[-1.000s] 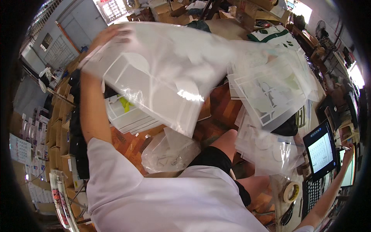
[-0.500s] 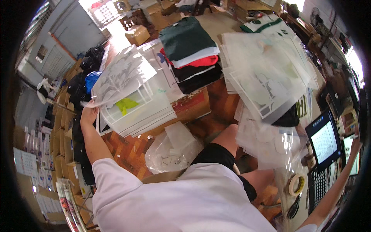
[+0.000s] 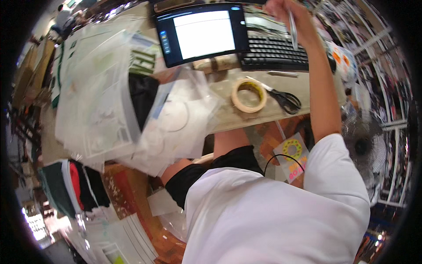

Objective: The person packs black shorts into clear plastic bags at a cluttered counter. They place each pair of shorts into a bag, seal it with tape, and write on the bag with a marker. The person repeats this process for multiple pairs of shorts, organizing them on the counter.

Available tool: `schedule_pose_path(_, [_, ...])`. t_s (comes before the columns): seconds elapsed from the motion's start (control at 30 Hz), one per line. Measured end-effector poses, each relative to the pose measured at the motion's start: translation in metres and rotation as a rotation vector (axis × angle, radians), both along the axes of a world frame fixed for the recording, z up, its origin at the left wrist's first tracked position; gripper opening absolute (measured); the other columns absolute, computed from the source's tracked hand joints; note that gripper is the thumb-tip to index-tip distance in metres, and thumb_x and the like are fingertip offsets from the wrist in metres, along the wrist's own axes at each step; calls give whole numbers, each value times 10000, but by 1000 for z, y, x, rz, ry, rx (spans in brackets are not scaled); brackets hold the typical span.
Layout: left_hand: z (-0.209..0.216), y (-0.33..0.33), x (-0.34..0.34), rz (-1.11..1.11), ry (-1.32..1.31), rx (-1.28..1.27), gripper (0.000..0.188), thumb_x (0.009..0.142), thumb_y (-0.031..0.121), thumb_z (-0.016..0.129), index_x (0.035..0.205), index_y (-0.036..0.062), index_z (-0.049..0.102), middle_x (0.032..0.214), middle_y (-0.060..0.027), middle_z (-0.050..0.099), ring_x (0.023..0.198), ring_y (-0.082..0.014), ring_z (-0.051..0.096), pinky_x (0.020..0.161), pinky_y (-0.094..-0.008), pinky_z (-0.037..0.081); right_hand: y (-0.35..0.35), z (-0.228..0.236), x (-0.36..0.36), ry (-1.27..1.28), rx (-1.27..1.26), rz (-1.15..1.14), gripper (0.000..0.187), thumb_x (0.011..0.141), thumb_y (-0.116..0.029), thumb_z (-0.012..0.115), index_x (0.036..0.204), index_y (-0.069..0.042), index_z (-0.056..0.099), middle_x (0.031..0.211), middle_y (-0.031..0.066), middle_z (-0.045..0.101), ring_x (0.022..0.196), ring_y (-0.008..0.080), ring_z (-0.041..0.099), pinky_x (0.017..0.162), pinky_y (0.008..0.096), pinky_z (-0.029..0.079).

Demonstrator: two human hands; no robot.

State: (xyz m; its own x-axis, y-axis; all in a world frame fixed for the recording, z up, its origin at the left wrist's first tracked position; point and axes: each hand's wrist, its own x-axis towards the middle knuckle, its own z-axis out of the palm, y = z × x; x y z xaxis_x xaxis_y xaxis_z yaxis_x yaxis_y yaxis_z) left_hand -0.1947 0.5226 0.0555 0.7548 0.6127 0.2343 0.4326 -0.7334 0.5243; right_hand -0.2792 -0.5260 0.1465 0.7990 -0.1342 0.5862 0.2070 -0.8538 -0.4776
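Nearest to us is our white shirt (image 3: 277, 215), on the near side of the tape roll (image 3: 247, 108), with our black shorts (image 3: 239, 160) between the two. To the near right of the roll, a printed sheet (image 3: 292, 157) bears a yellow ring and pink lettering, and a fan (image 3: 358, 145) stands farther right. To the near left of the roll we see a stack of folded clothes (image 3: 74, 189).

The roll itself lies flat near the edge of the table (image 3: 224, 124), with black-handled scissors (image 3: 278, 93) just beside it on the right. Well to its left we have a loose spread of translucent sheets (image 3: 96, 97), with black cloth (image 3: 143, 97) showing among them.

Beyond the roll are a lit screen (image 3: 204, 35), to the left, and a black keyboard (image 3: 277, 53), to the right. Farthest off, beyond the roll and to its right, our right hand (image 3: 291, 17) has its blurred fingers closed around a slim pen (image 3: 293, 33), which points down over the keyboard; whether it touches the keys, we cannot tell. Our left hand is out of view, so we cannot tell its state.
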Motion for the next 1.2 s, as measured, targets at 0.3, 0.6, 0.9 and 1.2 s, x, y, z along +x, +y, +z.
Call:
schedule_pose_path(0.3, [48,-152,47,-244,-579,291,441,984,295,440,1304,-3,494,1155,-121,602,1061,-233,585,958,-372,449,23,-105,-116,675,-260,-533,178,766,-48,632,943,-67,624,852,123,647,841,323,630,760,402,500])
schedule_pose_path(0.6, [0,-509,108,-1267,-189,-1152,355,984,258,455,1198,-15,534,1061,-132,614,1016,-239,607,923,-391,484,82,-89,-40,-81,236,-391,232,796,-20,717,979,-48,576,791,50,593,709,134,630,582,262,515])
schedule_pose_path(0.9, [-49,-736,117,-1187,151,-1652,556,984,301,441,1404,-47,329,1407,-169,390,1309,-257,392,1131,-368,262,97,-130,34,-476,180,-352,102,850,-17,643,950,-18,660,722,56,664,602,82,608,543,220,467])
schedule_pose_path(1.2, [-53,-740,109,-1291,126,-1486,592,984,355,409,1384,-80,375,1376,-179,443,1255,-278,459,1096,-378,281,97,-129,37,-338,79,-336,250,753,55,643,969,-68,672,817,90,690,648,179,648,578,266,492])
